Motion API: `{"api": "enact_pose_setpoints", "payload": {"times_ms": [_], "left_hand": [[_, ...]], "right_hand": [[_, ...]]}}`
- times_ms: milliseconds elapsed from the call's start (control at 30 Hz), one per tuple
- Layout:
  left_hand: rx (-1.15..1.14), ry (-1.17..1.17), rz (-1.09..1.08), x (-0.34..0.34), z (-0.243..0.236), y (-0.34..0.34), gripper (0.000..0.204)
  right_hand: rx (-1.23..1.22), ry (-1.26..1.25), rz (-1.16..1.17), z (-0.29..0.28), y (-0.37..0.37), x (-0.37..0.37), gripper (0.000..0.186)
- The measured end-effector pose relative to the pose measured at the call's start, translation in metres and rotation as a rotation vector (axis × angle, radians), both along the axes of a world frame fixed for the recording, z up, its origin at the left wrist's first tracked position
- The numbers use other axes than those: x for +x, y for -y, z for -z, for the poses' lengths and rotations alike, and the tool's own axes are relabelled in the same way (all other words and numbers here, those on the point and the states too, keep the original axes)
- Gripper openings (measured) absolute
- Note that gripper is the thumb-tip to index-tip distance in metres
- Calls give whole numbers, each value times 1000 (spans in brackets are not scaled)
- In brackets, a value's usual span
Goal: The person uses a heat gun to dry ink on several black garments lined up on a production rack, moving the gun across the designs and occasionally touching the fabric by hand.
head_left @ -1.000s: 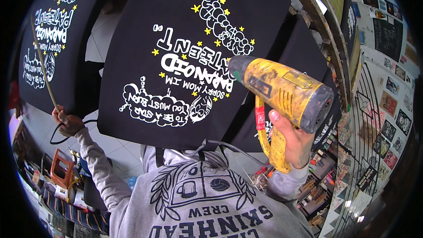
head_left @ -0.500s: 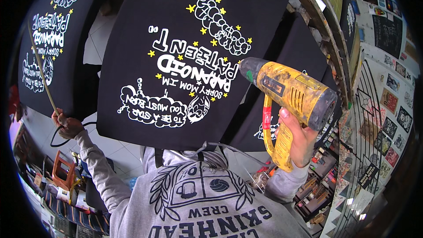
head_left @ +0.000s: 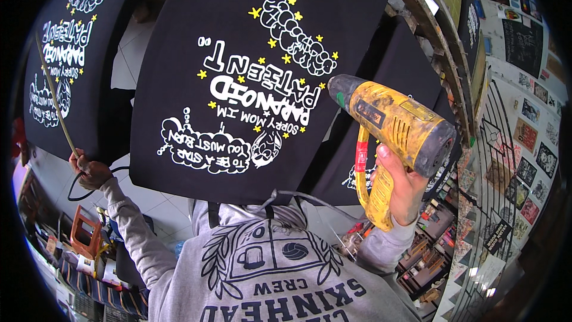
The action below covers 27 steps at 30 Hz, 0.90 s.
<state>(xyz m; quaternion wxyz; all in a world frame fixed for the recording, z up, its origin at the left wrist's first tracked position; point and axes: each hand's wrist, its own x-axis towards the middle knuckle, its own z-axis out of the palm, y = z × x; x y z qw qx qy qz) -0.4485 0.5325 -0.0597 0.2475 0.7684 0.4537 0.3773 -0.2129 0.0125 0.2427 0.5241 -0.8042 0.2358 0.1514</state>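
1. The middle black cloth point(head_left: 250, 42) takes up the most room, spread flat in front of the person; white lettering, cloud shapes and a small drawn face are printed across it.
2. The grey sweatshirt point(head_left: 286, 280) the person wears fills the lower middle, just below the cloth's near edge.
3. The left black cloth point(head_left: 98, 80) and the right black cloth point(head_left: 405, 59) flank the middle one; the left shows a similar print, while the right is partly hidden behind the heat gun.
4. The heat gun point(head_left: 393, 125), yellow and grimy, is at the right of the middle cloth, its nozzle pointing left over that cloth's right edge. Whether it touches cannot be told.
5. The right hand point(head_left: 402, 185) has its grip wrapped around the heat gun's handle, thumb uppermost. The step in hand looks like directing heat at the print; the next move seems to call for a steady wrist and a nozzle clear of the cloth.
6. The left hand point(head_left: 92, 173) has a narrow grip on the thin stick point(head_left: 56, 95), which slants up across the left cloth in view. A black cord point(head_left: 72, 186) loops beside this hand; whether it is pinched there is unclear.
7. Smallest are the yellow stars point(head_left: 241, 79) dotted around the lettering.
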Motion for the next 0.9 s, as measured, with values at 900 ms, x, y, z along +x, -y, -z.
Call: {"api": "enact_pose_setpoints", "payload": {"times_ms": [900], "left_hand": [[19,25,14,-1,-1,3,40]], "right_hand": [[-101,78,-37,8,8,59,40]]}}
